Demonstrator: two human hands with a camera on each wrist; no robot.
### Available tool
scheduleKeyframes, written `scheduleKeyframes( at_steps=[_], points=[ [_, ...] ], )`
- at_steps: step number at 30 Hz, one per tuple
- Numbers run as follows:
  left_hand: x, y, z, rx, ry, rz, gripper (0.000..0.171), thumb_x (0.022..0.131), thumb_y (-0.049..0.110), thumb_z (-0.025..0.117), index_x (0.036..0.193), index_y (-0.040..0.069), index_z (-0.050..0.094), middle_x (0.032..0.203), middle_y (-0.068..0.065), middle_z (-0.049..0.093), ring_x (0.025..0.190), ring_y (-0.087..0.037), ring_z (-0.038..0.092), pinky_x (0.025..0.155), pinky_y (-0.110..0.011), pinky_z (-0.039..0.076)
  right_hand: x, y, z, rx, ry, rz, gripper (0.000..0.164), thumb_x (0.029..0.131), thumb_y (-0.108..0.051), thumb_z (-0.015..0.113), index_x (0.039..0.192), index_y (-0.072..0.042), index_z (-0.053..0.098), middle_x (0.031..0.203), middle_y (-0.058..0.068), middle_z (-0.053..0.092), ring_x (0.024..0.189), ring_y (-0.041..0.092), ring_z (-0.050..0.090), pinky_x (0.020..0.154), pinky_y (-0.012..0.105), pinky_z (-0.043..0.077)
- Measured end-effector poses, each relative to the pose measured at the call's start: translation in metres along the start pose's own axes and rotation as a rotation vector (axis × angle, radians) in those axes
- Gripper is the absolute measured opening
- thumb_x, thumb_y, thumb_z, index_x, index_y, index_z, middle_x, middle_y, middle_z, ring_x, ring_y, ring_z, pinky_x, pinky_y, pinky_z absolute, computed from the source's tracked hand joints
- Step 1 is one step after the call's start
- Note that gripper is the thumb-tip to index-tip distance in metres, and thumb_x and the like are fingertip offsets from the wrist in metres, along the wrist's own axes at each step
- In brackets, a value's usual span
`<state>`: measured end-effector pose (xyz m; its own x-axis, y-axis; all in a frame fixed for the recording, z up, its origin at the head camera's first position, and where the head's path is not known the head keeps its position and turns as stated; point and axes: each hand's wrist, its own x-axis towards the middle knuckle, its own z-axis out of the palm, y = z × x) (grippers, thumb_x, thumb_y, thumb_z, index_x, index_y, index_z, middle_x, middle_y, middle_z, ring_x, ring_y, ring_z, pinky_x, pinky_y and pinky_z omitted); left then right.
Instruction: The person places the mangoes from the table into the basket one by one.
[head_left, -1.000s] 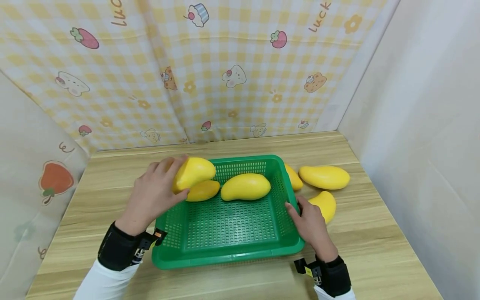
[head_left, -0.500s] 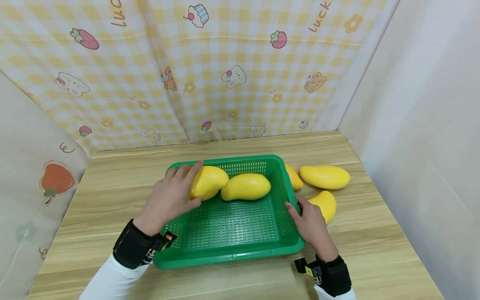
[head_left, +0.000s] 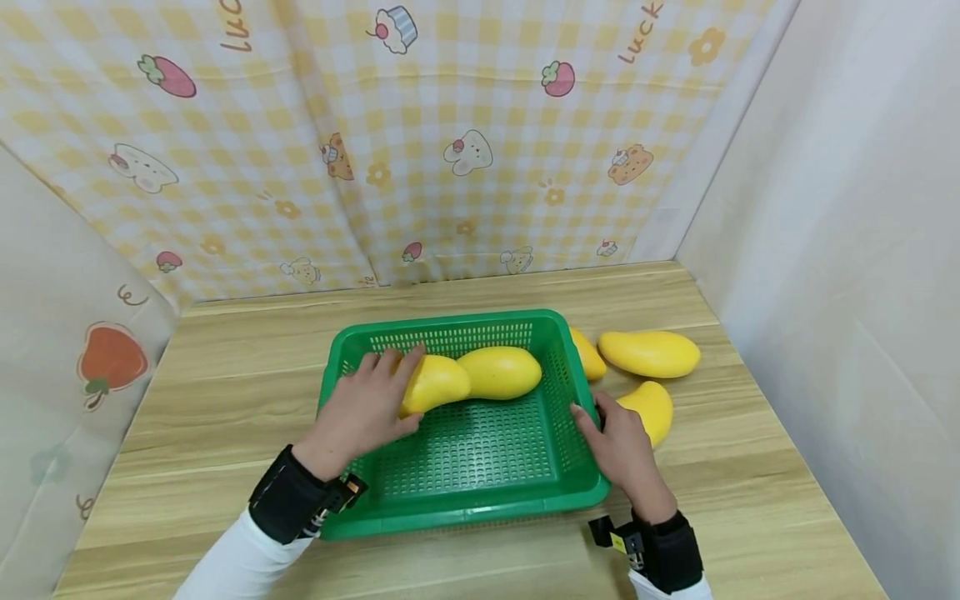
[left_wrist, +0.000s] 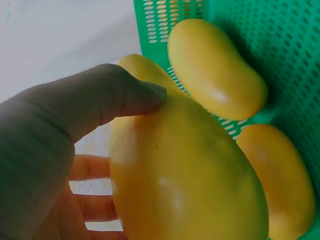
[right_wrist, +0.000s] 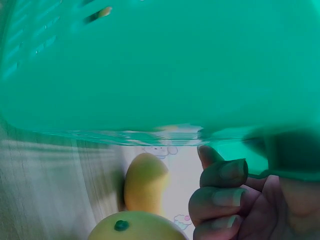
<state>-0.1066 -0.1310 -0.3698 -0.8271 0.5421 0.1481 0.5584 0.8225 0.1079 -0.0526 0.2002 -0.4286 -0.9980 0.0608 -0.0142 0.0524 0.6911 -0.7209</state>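
My left hand (head_left: 363,412) grips a yellow mango (head_left: 438,383) low inside the green plastic basket (head_left: 465,517). In the left wrist view the thumb lies across the top of this mango (left_wrist: 185,170), with the fingers round its far side. Another mango (head_left: 504,372) rests in the basket right beside it. A smaller, more orange mango (left_wrist: 280,185) also shows there in the left wrist view; the left hand and held mango hide it from the head camera. My right hand (head_left: 622,442) holds the basket's right rim, fingers curled under the edge in the right wrist view.
Outside the basket on the right, a mango (head_left: 648,354) lies on the wooden table (head_left: 750,483). Closer in are a mango (head_left: 651,411) partly behind the right hand and an orange-yellow one (head_left: 587,354) partly behind the basket wall. A checked cloth (head_left: 450,208) hangs behind.
My left hand has carried its mango right and down into the basket, up against the mango there, covering the smaller one. The right hand and basket have stayed in place.
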Motion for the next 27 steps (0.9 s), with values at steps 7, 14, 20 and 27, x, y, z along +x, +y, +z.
scheduleKeyframes(
  at_steps=[7,14,20,27],
  points=[
    [-0.002,0.006,0.010,0.048,-0.065,0.008,0.085,0.070,0.040,0.081,0.137,-0.001,0.046,0.110,-0.022,0.057,0.091,-0.039,0.056,0.054,-0.042,0.051,0.000,0.001,0.001,0.000,0.002,-0.001,0.032,0.099,-0.033,0.054,0.111,-0.005,0.064,0.076,0.002,0.060,0.065,0.013,0.055,0.057,0.030,0.046],
    [0.000,0.015,0.016,0.067,-0.122,0.006,0.082,0.070,0.041,0.081,0.134,0.000,0.049,0.106,-0.023,0.058,0.088,-0.040,0.058,0.053,-0.044,0.050,0.000,0.003,0.001,0.001,0.005,-0.006,0.032,0.099,-0.033,0.054,0.111,-0.005,0.063,0.076,0.003,0.060,0.066,0.013,0.055,0.057,0.030,0.046],
    [0.000,0.017,0.022,0.058,-0.180,-0.021,0.084,0.069,0.037,0.082,0.137,0.001,0.047,0.104,-0.023,0.058,0.083,-0.038,0.057,0.049,-0.040,0.048,0.000,0.002,0.001,0.006,0.000,0.000,0.034,0.099,-0.035,0.053,0.112,-0.005,0.063,0.077,0.003,0.061,0.066,0.013,0.056,0.057,0.030,0.046],
    [-0.001,0.015,0.029,0.063,-0.198,-0.022,0.085,0.068,0.036,0.084,0.136,0.000,0.048,0.102,-0.024,0.058,0.079,-0.037,0.056,0.049,-0.041,0.047,0.000,0.002,0.000,0.010,-0.006,0.004,0.035,0.099,-0.035,0.053,0.111,-0.004,0.063,0.077,0.003,0.060,0.066,0.013,0.056,0.057,0.030,0.046]
  ],
)
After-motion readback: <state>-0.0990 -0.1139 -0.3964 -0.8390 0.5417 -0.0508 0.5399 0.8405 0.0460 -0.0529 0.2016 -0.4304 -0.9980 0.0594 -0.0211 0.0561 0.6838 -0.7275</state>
